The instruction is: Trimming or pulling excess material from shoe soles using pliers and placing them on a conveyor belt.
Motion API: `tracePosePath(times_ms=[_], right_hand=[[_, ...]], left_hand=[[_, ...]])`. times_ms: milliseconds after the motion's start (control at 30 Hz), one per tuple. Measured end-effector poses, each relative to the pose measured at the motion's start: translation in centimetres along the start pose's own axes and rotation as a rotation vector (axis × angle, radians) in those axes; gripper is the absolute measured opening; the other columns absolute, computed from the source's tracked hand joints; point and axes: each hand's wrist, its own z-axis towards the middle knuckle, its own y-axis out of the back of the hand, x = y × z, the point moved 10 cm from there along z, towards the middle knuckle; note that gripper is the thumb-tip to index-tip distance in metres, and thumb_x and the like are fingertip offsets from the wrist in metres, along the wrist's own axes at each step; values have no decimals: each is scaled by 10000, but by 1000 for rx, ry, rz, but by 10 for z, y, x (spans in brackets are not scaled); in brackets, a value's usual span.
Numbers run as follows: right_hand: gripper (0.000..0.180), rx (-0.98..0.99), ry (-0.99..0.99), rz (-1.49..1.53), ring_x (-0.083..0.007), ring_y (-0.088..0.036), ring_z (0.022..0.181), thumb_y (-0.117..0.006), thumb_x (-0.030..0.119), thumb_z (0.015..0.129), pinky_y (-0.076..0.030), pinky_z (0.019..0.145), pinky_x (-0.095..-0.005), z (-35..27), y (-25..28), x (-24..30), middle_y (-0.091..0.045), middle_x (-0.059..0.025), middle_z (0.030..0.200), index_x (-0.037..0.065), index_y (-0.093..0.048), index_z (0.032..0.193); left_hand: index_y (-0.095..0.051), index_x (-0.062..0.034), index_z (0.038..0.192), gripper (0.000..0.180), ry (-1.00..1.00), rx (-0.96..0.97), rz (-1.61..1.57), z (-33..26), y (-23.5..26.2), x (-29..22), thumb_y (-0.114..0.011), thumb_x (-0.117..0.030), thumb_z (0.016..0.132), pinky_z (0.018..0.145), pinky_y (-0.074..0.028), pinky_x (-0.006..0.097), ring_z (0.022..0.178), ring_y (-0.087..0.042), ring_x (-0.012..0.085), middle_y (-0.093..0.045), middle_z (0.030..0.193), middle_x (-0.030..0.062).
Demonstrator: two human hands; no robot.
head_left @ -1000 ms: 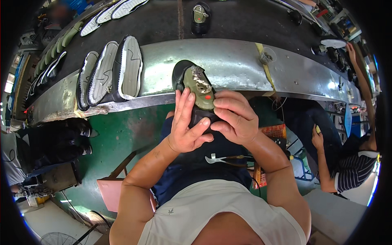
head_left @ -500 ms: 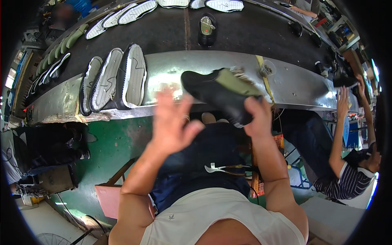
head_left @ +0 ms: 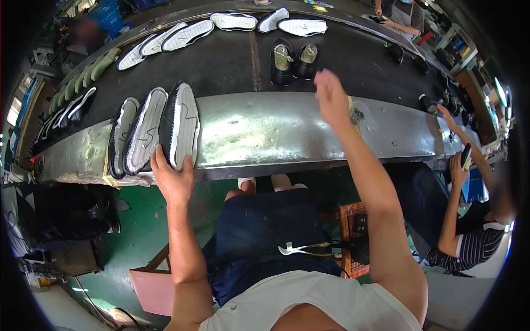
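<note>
we are working at a shoe line, and the step in hand looks to us like a changeover: one piece has been put down and another is being picked up. our right hand (head_left: 331, 96) is reaching out over the metal ledge (head_left: 265, 132) toward the black belt (head_left: 232, 60), fingers loosely spread and holding nothing. it is hovering just short of the pair of dark shoes (head_left: 293, 62) standing upright on the belt, near them but not touching.

our left hand (head_left: 174, 179) is resting against the lower edge of the nearest sole (head_left: 184, 126), one of three white-and-black soles (head_left: 146, 132) leaning side by side on the ledge. the fingers are open and pressing flat on it, not yet closing around it.

as we judge it, the next move is calling for the left hand to curl around that sole's edge and lift it free without tipping the two beside it, while the right arm comes back in. more soles (head_left: 237, 22) are lying farther up the belt, well apart from us. at the right a seated co-worker (head_left: 469, 231) is busy with another piece.
</note>
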Motion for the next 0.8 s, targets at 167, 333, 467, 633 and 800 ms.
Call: tracePosePath(times_ms=[167, 333, 467, 633, 800], right_hand=[[203, 827, -113, -174, -346, -659, 828, -638, 245, 941, -532, 744, -438, -237, -4, 88, -639, -160, 884, 55, -621, 1008], [439, 1153, -157, -361, -374, -655, 945, -752, 361, 857, -533, 818, -448, -450, 31, 70, -632, -192, 1039, 51, -600, 1128], [582, 1257, -508, -273, -376, -665, 1007, -820, 385, 791, -540, 863, -427, -492, 47, 61, -651, -212, 1112, 49, -603, 1213], [453, 937, -1047, 406, -121, -623, 903, -828, 176, 798, -521, 752, -288, -531, 75, 27, -676, -31, 1054, 86, -631, 1196], [275, 725, -1167, 702, -170, -678, 819, -572, 127, 925, -538, 722, -310, -464, 54, 97, -695, -91, 938, -11, -609, 1159]], left_hand=[[-440, 10, 1427, 840, -244, -106, -69, -21, 59, -53, -833, -45, 687, 1118, -373, 474, 1343, -422, 434, -395, 1446, 244], [-249, -9, 1536, 1027, -431, -128, -645, -57, 145, -81, -803, -17, 671, 1151, -302, 408, 1355, -414, 303, -382, 1466, 183], [-250, 12, 1507, 1084, -375, -186, -881, -101, 181, -99, -858, -399, 709, 1122, -369, 443, 1297, -484, 327, -395, 1480, 236], [-541, 43, 1377, 665, -246, 436, -1049, -158, 79, -92, -785, -238, 826, 1148, -347, 417, 1367, -478, 301, -508, 1462, 220], [-548, -52, 1418, 607, -47, 712, -938, -258, -73, -34, -798, -157, 875, 982, -456, 300, 1140, -549, 162, -642, 1244, 114]])
